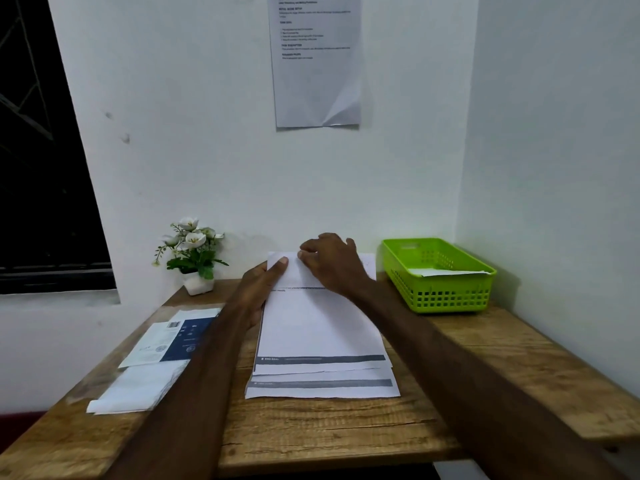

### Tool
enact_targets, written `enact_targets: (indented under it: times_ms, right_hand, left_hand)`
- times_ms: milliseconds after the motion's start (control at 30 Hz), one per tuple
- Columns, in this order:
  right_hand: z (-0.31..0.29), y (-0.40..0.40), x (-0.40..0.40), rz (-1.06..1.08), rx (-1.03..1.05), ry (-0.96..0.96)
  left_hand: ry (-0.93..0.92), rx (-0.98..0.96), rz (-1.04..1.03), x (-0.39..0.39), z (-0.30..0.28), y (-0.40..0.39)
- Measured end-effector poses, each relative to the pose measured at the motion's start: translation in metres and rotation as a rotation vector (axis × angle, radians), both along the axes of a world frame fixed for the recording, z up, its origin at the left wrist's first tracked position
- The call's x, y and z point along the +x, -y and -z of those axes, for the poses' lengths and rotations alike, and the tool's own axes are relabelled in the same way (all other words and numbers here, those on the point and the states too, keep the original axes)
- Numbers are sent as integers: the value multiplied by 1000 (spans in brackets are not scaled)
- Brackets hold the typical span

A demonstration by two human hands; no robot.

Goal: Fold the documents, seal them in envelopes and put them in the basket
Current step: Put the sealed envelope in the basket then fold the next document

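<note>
1. Stack of white printed paper documents (322, 341) lies mid-way across the worn wooden table (311, 431); sheets slightly offset, grey bands along their near edges.
2. Top sheet's far end is folded back toward the person.
3. Left hand (261, 289) grips the stack's left edge, thumb on the folded flap.
4. Right hand (329, 263) presses on the flap, fingers curled.
5. Bright green perforated plastic basket (446, 292) stands at right, white paper inside.
6. White and dark-blue envelopes (162, 355) lie at left.
7. Small white-flowered potted plant (192, 254) stands against the wall.
</note>
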State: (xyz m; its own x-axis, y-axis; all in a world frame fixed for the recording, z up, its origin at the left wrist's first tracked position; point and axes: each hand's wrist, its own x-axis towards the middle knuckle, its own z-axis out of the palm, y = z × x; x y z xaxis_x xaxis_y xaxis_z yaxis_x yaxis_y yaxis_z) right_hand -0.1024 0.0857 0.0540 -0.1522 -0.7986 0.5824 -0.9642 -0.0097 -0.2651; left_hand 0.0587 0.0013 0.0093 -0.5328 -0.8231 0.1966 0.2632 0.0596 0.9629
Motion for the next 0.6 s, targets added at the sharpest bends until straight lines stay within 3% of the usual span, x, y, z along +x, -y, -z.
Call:
enact_targets:
  times_ms: [300, 600]
  right_hand:
    - [-11, -12, -20, 91, 85, 64]
    - [10, -46, -79, -19, -61, 408]
  left_hand:
    - [-42, 25, -41, 4, -4, 0]
    - [-48, 85, 5, 8, -3, 4]
